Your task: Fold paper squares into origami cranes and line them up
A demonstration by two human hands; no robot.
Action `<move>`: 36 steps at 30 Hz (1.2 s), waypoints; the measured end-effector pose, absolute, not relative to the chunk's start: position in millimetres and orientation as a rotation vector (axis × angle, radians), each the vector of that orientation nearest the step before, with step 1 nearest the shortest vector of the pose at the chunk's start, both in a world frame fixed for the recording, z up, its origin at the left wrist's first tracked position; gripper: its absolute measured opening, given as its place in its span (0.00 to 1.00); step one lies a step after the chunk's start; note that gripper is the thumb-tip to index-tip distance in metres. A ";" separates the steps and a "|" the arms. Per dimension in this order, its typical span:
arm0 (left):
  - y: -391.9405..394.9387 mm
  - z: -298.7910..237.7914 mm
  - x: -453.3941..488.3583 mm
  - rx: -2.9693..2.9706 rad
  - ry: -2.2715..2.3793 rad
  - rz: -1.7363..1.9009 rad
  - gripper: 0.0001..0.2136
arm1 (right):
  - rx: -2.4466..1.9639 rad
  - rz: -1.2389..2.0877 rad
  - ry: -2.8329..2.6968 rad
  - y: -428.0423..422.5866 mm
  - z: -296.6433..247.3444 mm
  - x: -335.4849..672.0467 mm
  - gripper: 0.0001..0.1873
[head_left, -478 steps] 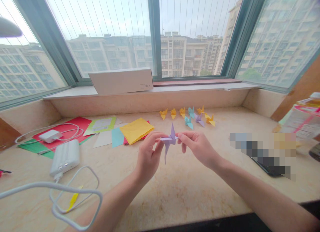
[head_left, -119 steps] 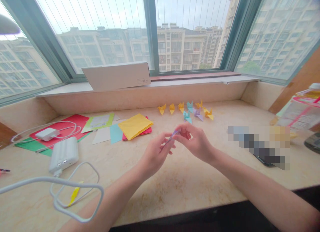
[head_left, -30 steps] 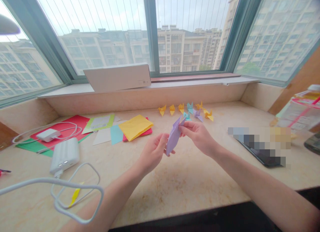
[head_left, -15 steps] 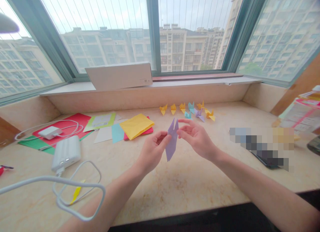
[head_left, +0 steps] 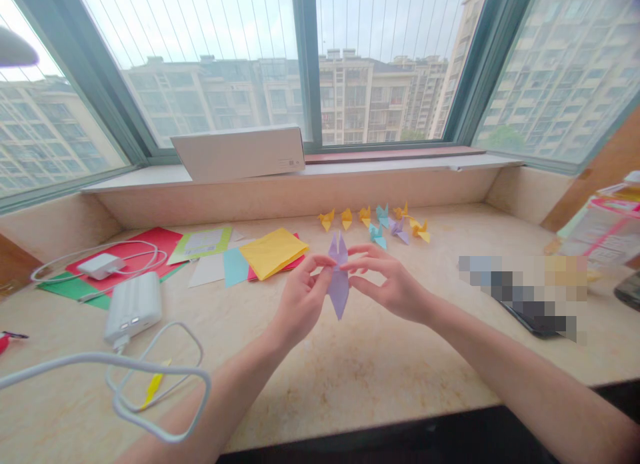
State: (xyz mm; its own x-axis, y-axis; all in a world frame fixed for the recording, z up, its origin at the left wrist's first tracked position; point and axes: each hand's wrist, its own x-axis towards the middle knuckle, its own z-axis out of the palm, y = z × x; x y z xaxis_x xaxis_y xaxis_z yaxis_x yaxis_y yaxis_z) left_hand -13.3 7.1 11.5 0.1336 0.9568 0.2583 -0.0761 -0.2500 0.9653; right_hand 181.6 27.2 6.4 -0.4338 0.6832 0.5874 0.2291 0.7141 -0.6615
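Note:
A narrow piece of folded purple origami paper point(head_left: 340, 287) stands upright over the middle of the counter, with two slim points at its top and one point at its bottom. My left hand point(head_left: 306, 294) pinches its left edge between thumb and fingers. On the other side, my right hand point(head_left: 393, 281) has its thumb and fingers apart, the fingertips at the paper's right edge. Behind the hands stand small folded paper cranes: several yellow ones point(head_left: 365, 216), light blue ones point(head_left: 383, 215) and a purple one point(head_left: 399, 231).
Left of my hands lie a yellow folded sheet point(head_left: 274, 252), a light blue sheet point(head_left: 239, 267) and red paper point(head_left: 155, 241). A white power bank point(head_left: 134, 307) and a looping white cable point(head_left: 165, 371) are at the left. A plastic bottle point(head_left: 613, 227) stands at the right.
The purple paper has turned from a slanted view to face me more squarely, its lower point shifting slightly right. My right hand's fingers have spread from a closer pinch.

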 end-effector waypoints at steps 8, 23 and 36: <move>6.2 14.3 -15.6 1.475 0.834 1.286 0.09 | -0.746 0.746 -1.866 31.5 8.0 183.4 0.08; 9.5 6.1 -9.7 1.485 0.860 1.375 0.09 | -0.714 0.878 -1.591 22.4 -7.9 163.9 0.06; 4.3 15.2 -15.4 1.597 0.928 1.406 0.09 | -0.683 0.750 -1.877 18.2 9.1 174.5 0.14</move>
State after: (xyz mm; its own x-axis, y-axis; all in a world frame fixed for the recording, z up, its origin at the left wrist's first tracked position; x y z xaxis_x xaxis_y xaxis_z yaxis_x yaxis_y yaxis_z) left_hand -15.4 4.3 15.2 0.1146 0.9056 0.4084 0.0195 -0.4131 0.9105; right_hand 174.5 18.2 9.1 -0.3767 0.7290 0.5716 0.1343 0.6534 -0.7450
